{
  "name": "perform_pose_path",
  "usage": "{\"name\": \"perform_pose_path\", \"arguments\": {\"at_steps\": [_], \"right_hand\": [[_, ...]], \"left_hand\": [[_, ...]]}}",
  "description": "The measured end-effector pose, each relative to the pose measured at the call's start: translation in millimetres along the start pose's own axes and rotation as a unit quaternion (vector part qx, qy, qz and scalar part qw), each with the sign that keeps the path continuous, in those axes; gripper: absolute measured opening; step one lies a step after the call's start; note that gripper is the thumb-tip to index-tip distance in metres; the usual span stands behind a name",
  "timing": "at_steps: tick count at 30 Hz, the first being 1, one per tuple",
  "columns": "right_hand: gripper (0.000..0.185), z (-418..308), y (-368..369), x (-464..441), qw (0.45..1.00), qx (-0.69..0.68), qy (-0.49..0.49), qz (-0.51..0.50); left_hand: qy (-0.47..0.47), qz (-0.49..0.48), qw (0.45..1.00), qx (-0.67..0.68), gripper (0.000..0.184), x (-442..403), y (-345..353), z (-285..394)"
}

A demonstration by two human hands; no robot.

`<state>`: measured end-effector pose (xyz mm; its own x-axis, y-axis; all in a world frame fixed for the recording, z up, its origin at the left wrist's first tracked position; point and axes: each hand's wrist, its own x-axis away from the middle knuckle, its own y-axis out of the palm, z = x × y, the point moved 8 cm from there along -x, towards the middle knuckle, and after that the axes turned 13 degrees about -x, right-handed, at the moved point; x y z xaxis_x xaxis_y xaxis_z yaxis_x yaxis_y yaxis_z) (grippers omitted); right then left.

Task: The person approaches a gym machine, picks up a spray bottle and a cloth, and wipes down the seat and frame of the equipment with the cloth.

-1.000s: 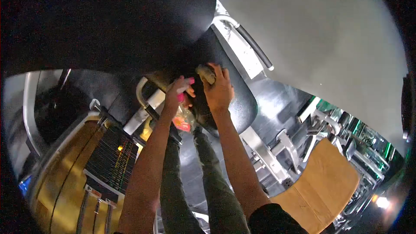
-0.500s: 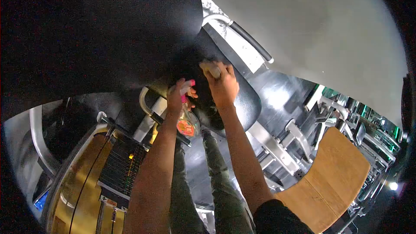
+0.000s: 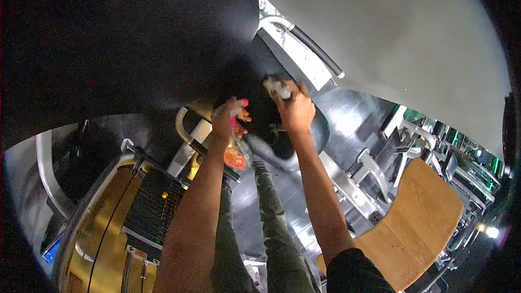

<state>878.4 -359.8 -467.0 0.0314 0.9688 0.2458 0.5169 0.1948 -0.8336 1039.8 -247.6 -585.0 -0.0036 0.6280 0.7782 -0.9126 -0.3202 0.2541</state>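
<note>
My left hand (image 3: 227, 122) is wrapped round the neck of a clear spray bottle (image 3: 237, 156), which has a pink and white trigger head and an orange-red label. To its right, my right hand (image 3: 297, 106) grips a light-coloured cloth (image 3: 278, 88), bunched up at the fingertips. Both hands are over the black padded seat (image 3: 282, 130) of a gym machine; the cloth appears to be at its surface, though the dark padding makes contact hard to judge. The bottle hangs by the seat's near left edge.
A large black pad (image 3: 125, 38) fills the upper left. A handle with a black grip (image 3: 317, 51) juts out beyond the seat; another grip (image 3: 199, 146) is near my left forearm. A weight stack (image 3: 154, 206) stands lower left, a tan wooden panel (image 3: 415, 222) lower right.
My right hand has moved to the right across the seat with the cloth. The left hand and spray bottle have barely shifted.
</note>
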Motion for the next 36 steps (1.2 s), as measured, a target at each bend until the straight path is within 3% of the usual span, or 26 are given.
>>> {"name": "perform_pose_path", "arguments": {"at_steps": [4,6,10,15,22,26,30,32,36], "right_hand": [[0.030,-24.5,12.7,-27.4,0.998,-0.031,-0.035,0.053],[0.030,-20.5,12.7,-25.7,0.997,-0.051,-0.040,0.033],[0.032,6.7,-1.6,-3.4,1.000,0.004,0.006,-0.012],[0.037,43.5,-22.0,14.0,0.998,-0.030,0.041,0.046],[0.038,-16.2,10.9,-43.8,0.997,-0.070,0.011,0.014],[0.039,-11.6,9.4,-48.3,0.998,-0.055,0.000,-0.005],[0.048,29.6,-9.4,-30.2,0.998,-0.054,0.040,0.001],[0.055,54.3,-15.5,-26.1,0.992,-0.037,0.119,0.019],[0.060,32.8,-11.9,-51.3,0.989,-0.042,0.144,-0.005]], "left_hand": [[-0.018,0.022,0.999,-0.022,0.052,1.3,0.1,2.2],[-0.006,0.040,0.999,0.002,0.052,1.6,-0.3,1.9],[-0.049,0.008,0.999,-0.007,0.051,3.5,-0.7,0.0],[-0.038,0.029,0.999,-0.008,0.051,2.3,-2.2,0.8],[-0.014,0.027,0.999,-0.017,0.055,3.7,-3.9,0.3],[-0.010,0.002,0.999,-0.041,0.058,0.3,-3.4,-2.1],[-0.015,0.007,1.000,-0.002,0.056,7.9,-1.2,2.6],[-0.016,0.015,1.000,-0.002,0.056,5.8,-1.4,1.3],[-0.009,0.009,1.000,-0.006,0.055,4.5,-3.5,-1.5]]}}
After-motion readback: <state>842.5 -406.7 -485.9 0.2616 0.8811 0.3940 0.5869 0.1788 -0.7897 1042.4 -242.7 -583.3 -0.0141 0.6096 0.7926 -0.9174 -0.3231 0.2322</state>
